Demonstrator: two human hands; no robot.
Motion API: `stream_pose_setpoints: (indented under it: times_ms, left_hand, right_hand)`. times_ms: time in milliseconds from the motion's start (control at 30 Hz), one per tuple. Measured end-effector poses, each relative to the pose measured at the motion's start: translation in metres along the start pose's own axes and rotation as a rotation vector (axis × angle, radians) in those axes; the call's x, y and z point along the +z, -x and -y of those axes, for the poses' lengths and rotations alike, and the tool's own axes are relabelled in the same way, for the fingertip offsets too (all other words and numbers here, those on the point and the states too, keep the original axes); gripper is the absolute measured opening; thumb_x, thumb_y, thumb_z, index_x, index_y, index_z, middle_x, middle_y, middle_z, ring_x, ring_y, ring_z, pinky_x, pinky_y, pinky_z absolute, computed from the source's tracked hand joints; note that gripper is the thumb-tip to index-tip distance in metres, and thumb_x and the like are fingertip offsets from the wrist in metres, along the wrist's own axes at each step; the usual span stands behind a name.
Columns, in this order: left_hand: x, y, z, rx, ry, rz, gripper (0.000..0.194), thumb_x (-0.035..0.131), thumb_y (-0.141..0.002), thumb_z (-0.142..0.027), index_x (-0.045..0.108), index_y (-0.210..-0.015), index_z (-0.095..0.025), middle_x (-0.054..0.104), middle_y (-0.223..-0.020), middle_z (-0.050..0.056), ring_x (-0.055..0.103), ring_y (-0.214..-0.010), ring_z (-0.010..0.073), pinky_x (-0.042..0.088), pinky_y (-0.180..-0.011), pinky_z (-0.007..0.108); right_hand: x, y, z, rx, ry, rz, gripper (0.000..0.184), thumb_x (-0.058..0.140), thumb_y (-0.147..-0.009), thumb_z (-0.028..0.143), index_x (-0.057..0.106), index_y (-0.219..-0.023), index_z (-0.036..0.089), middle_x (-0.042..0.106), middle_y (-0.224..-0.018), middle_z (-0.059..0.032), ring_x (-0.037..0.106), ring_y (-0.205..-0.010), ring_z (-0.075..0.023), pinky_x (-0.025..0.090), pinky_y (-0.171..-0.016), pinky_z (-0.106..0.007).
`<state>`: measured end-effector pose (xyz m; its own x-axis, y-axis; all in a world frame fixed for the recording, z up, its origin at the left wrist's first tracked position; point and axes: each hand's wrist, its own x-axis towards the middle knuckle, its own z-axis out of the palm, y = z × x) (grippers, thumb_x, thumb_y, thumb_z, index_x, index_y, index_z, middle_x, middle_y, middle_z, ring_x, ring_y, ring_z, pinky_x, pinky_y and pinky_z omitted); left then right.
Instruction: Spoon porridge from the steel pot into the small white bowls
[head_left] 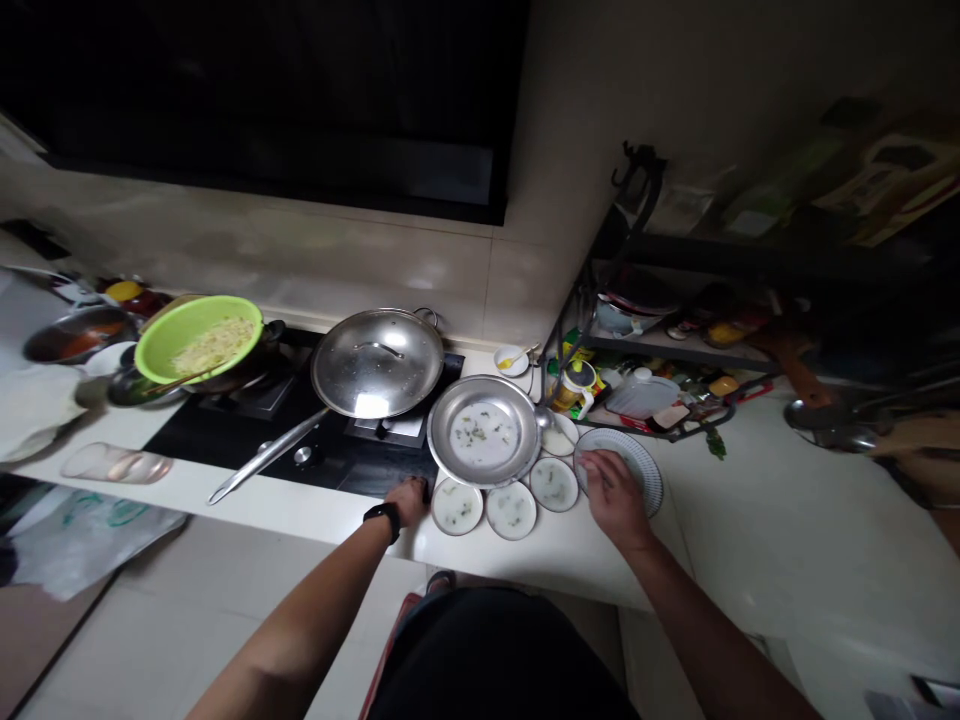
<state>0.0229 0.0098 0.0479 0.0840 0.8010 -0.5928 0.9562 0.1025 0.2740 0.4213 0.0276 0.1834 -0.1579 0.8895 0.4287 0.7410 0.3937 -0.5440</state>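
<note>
My right hand (613, 497) lies over a white plate with a ribbed rim (637, 468), its fingers closed at the plate's left side. My left hand (407, 501), with a black band on its wrist, rests curled at the front edge of the black cooktop (315, 462). Between my hands stands a wide steel plate (484, 432) holding a thin white layer with green flecks. Several small steel-rimmed plates (511, 511) with the same white layer and flecks sit around it. Nothing shows inside my left hand.
A lidded steel frying pan (377, 362) and a green colander of pale shreds (199, 340) stand on the cooktop. A small bowl with a spoon (511, 360) is behind the plates. A cluttered wire rack (652, 390) stands at the right.
</note>
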Motion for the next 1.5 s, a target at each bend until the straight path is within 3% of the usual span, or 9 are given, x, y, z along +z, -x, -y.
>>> stream_pose_setpoints:
  times_ms: [200,267,400,500,833,1167,1267,1400,1500]
  left_hand:
    - [-0.001,-0.001,0.000,-0.001,0.001,0.007,0.031,0.068,-0.080,-0.037,0.068,-0.104,-0.017,0.072,-0.116,0.017,0.070,-0.106,0.0297,0.051,-0.088,0.035]
    - [-0.001,-0.001,0.000,0.002,-0.002,0.004,0.030,0.068,-0.080,-0.036,0.068,-0.104,-0.017,0.072,-0.116,0.017,0.070,-0.105,0.0295,0.051,-0.087,0.034]
    - [-0.001,-0.002,0.000,0.009,0.007,0.028,0.028,0.068,-0.080,-0.036,0.069,-0.100,-0.017,0.074,-0.112,0.016,0.071,-0.102,0.0293,0.051,-0.085,0.034]
    - [-0.001,-0.003,0.001,0.004,0.007,0.025,0.028,0.068,-0.080,-0.036,0.069,-0.100,-0.017,0.074,-0.113,0.016,0.071,-0.103,0.0289,0.051,-0.084,0.033]
    - [-0.006,0.002,-0.005,0.006,-0.036,0.014,0.030,0.068,-0.080,-0.033,0.068,-0.104,-0.015,0.072,-0.116,0.019,0.070,-0.106,0.0303,0.051,-0.087,0.034]
    - [-0.001,-0.001,-0.001,0.006,-0.048,0.018,0.029,0.067,-0.082,-0.033,0.068,-0.106,-0.016,0.072,-0.114,0.017,0.070,-0.105,0.0292,0.051,-0.086,0.033]
    - [-0.002,0.000,-0.001,0.005,-0.047,0.008,0.031,0.066,-0.083,-0.034,0.068,-0.107,-0.015,0.071,-0.116,0.019,0.070,-0.107,0.0306,0.051,-0.088,0.035]
    - [-0.002,0.000,-0.002,0.006,-0.044,0.020,0.030,0.066,-0.082,-0.033,0.068,-0.106,-0.015,0.071,-0.117,0.019,0.070,-0.107,0.0309,0.052,-0.089,0.036]
    - [-0.002,0.000,-0.001,0.006,-0.045,0.022,0.031,0.067,-0.081,-0.033,0.067,-0.107,-0.016,0.071,-0.119,0.018,0.069,-0.108,0.0309,0.051,-0.091,0.036]
  right_hand:
    - [0.002,0.001,-0.044,0.160,0.031,-0.078,0.030,0.047,-0.098,0.037,0.073,-0.091,0.022,0.073,-0.100,-0.0123,0.067,-0.101,-0.0278,0.053,-0.095,-0.045]
    - [0.012,0.003,-0.051,0.310,-0.071,-0.115,0.029,0.051,-0.094,0.039,0.072,-0.089,0.021,0.074,-0.096,-0.0126,0.069,-0.096,-0.0283,0.054,-0.093,-0.047]
    - [0.032,0.006,-0.057,0.798,-0.529,-0.318,0.026,0.066,-0.083,0.041,0.070,-0.091,0.016,0.074,-0.073,-0.0081,0.074,-0.072,-0.0270,0.060,-0.079,-0.046]
    - [0.039,0.008,-0.064,0.947,-0.695,-0.444,0.026,0.071,-0.079,0.041,0.066,-0.086,0.016,0.072,-0.066,-0.0046,0.076,-0.067,-0.0253,0.063,-0.071,-0.043]
    - [0.022,0.014,-0.073,1.025,-0.862,-0.611,0.034,0.082,-0.069,0.042,0.061,-0.077,0.017,0.070,-0.063,-0.0015,0.076,-0.063,-0.0226,0.067,-0.069,-0.039]
    - [-0.005,-0.007,-0.029,0.902,-0.830,-0.570,0.036,0.083,-0.070,0.043,0.066,-0.084,0.015,0.073,-0.068,-0.0027,0.076,-0.064,-0.0217,0.066,-0.068,-0.035]
    - [0.005,-0.012,-0.018,0.919,-0.859,-0.497,0.036,0.083,-0.068,0.043,0.065,-0.084,0.016,0.075,-0.071,-0.0045,0.077,-0.066,-0.0234,0.066,-0.069,-0.037]
    - [0.038,-0.012,-0.005,0.927,-0.834,-0.313,0.037,0.075,-0.076,0.049,0.066,-0.092,0.017,0.074,-0.068,-0.0060,0.077,-0.070,-0.0259,0.064,-0.072,-0.039]
    - [0.062,-0.009,0.010,0.786,-0.656,-0.159,0.036,0.060,-0.088,0.051,0.067,-0.097,0.018,0.075,-0.076,-0.0088,0.076,-0.070,-0.0263,0.063,-0.072,-0.042]
